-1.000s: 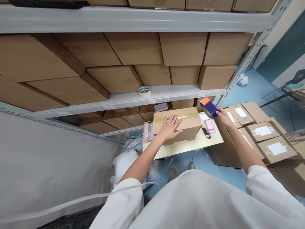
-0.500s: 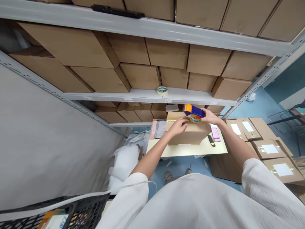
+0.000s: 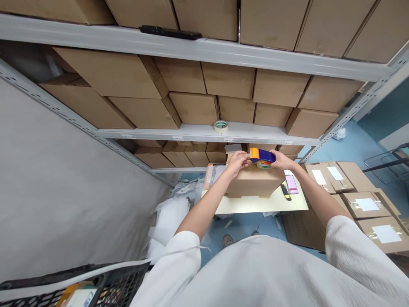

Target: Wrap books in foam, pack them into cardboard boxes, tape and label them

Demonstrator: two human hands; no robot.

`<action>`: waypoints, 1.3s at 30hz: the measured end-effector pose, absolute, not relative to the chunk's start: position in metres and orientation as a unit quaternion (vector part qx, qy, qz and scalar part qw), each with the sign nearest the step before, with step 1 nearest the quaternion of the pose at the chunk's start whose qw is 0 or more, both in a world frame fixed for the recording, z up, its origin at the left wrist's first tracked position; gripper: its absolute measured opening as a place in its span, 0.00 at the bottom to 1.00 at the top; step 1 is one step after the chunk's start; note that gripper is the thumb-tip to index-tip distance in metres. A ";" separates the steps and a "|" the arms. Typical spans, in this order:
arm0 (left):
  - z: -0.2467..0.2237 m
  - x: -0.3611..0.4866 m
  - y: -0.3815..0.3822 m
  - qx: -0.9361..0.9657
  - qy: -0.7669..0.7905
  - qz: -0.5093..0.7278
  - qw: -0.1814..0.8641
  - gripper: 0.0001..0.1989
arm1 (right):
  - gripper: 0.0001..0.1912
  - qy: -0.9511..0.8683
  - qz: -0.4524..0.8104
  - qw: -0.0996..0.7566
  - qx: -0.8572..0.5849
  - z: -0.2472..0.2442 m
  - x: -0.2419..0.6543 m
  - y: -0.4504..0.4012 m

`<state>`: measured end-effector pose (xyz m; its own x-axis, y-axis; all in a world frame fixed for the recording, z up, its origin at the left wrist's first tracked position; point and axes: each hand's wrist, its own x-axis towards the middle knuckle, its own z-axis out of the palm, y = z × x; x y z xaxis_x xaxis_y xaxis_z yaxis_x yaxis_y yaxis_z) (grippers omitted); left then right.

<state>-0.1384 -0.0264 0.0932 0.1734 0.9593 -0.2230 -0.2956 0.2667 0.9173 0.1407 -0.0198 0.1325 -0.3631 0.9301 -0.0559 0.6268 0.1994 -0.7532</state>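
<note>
The right hand (image 3: pixel 281 160) has its fingers closed round a blue-and-orange tape dispenser (image 3: pixel 262 156), which sits at the top edge of a cardboard box (image 3: pixel 254 184) — the left hand (image 3: pixel 237 163) is just beside it, though whether it grips anything is hard to tell. The box stands on a cream worktop (image 3: pixel 258 207) near a yellow-and-black utility knife (image 3: pixel 286 191), under a steel shelf (image 3: pixel 204 132) of cartons (image 3: pixel 191 106) — blue floor (image 3: pixel 243 228) below

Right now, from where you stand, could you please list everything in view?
tape dispenser: one, blue and orange, above box
box: one, brown, on cream table
knife: one, black and yellow, on table
phone: one, pink screen, on table
tape roll: one, white, on shelf
cartons: many, brown, on shelves
parcels: several, brown, at right
crate: one, black, bottom left
foam: one heap, white, on floor
right hand: one, gripping dispenser
left hand: one, at dispenser's orange end
</note>
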 end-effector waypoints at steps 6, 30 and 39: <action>0.096 -0.147 -0.023 0.407 0.448 0.498 0.621 0.27 | 0.26 -0.767 0.336 0.200 -0.509 0.144 0.133 -0.025; 0.044 -0.288 -0.020 0.405 0.566 0.492 0.523 0.27 | 0.26 -0.803 0.287 0.116 -0.509 0.174 0.100 -0.024; 0.001 -0.251 -0.023 0.365 0.542 0.476 0.589 0.26 | 0.27 -0.795 0.274 0.113 -0.530 0.172 0.098 -0.030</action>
<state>-0.2511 -0.0230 0.0013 -0.0399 0.9561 -0.2903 -0.1651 0.2802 0.9456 0.0981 -0.0301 0.1725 -0.4124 0.9044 -0.1096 0.7802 0.2885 -0.5550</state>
